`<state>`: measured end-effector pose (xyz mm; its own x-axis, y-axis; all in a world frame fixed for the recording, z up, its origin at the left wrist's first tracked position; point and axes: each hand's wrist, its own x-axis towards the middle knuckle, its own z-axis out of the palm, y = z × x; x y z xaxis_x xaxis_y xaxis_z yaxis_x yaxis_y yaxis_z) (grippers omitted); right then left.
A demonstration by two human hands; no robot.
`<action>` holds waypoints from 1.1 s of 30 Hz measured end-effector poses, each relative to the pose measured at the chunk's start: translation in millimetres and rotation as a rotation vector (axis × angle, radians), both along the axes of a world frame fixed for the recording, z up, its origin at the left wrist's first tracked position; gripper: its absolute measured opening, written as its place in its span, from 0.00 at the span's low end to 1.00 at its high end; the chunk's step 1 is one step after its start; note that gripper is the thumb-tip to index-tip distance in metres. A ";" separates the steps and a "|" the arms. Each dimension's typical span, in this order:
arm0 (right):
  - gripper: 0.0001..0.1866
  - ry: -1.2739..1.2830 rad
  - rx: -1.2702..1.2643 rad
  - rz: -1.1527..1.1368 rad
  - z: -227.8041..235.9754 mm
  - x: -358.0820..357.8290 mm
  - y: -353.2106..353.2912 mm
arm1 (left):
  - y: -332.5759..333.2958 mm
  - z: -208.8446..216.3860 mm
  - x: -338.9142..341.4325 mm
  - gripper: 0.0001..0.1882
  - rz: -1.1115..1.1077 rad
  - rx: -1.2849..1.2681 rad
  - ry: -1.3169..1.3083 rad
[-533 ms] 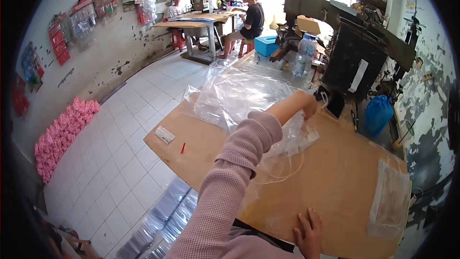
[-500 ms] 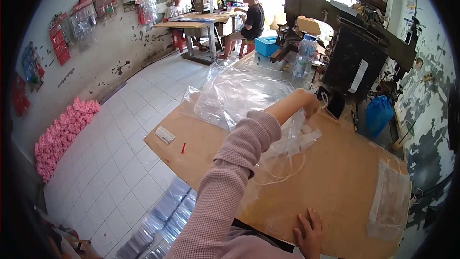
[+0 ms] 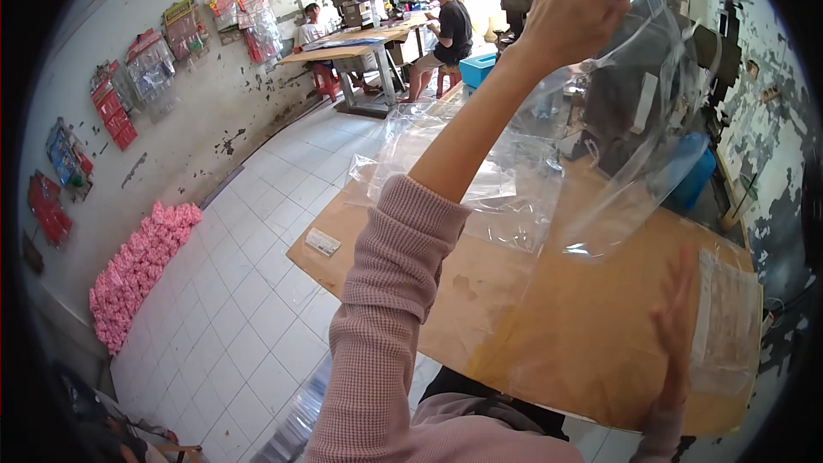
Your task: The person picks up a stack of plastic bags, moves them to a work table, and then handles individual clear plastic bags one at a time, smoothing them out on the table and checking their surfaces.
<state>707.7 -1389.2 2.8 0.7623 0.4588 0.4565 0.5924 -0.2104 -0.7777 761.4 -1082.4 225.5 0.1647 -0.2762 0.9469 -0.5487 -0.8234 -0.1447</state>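
My left hand [image 3: 576, 19] is raised high over the far right part of the table, its fingers closed on the top edge of a clear plastic bag [image 3: 613, 210]. The bag hangs down loosely, and the dark machine shows through it. My right hand [image 3: 675, 304] is over the right side of the table, fingers apart and somewhat blurred, with nothing in it. Close by on the right lies a flat stack of clear plastic sheets [image 3: 724, 317]. More clear plastic [image 3: 420, 150] is spread over the far left part of the brown tabletop [image 3: 591, 326].
A small white label-like piece [image 3: 323, 242] lies at the table's left corner. Behind the bag stands a dark machine [image 3: 531, 0], with a blue box [image 3: 477, 69] beside it. Pink bundles [image 3: 141, 270] line the left wall. Two people sit at a far table [image 3: 343, 53].
My left hand has risen from the tabletop, lifting the clear plastic bag. My right hand has moved off the near edge, further right and forward. The view has shifted slightly.
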 end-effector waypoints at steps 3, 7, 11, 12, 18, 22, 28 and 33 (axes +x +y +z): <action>0.55 -0.093 0.195 -0.007 36.0 31.2 16.9 | -7.6 -4.4 7.8 0.09 -0.220 0.022 -0.039; 0.51 -0.020 0.474 -0.057 51.6 72.5 10.4 | -41.7 -45.2 -20.6 0.12 -0.908 -0.664 0.621; 0.39 -0.014 0.663 -0.088 49.6 89.4 4.8 | -36.4 -89.6 -18.3 0.14 -1.263 -0.958 0.844; 0.39 -0.025 0.667 -0.096 46.2 98.2 -5.0 | -35.1 -97.4 -18.1 0.14 -1.274 -0.946 0.847; 0.16 0.058 0.626 0.094 29.4 133.5 -26.7 | -27.7 -142.0 9.3 0.12 -1.253 -0.949 0.779; 0.16 0.225 0.660 0.098 22.6 135.9 -1.3 | -25.3 -166.0 22.5 0.11 -1.306 -1.072 0.839; 0.15 0.526 0.543 0.027 10.3 167.1 3.1 | -11.8 -183.6 42.0 0.11 -1.387 -1.143 0.877; 0.18 0.527 0.249 0.018 -16.0 189.9 14.6 | -16.7 -170.0 40.7 0.11 -1.702 -1.133 0.943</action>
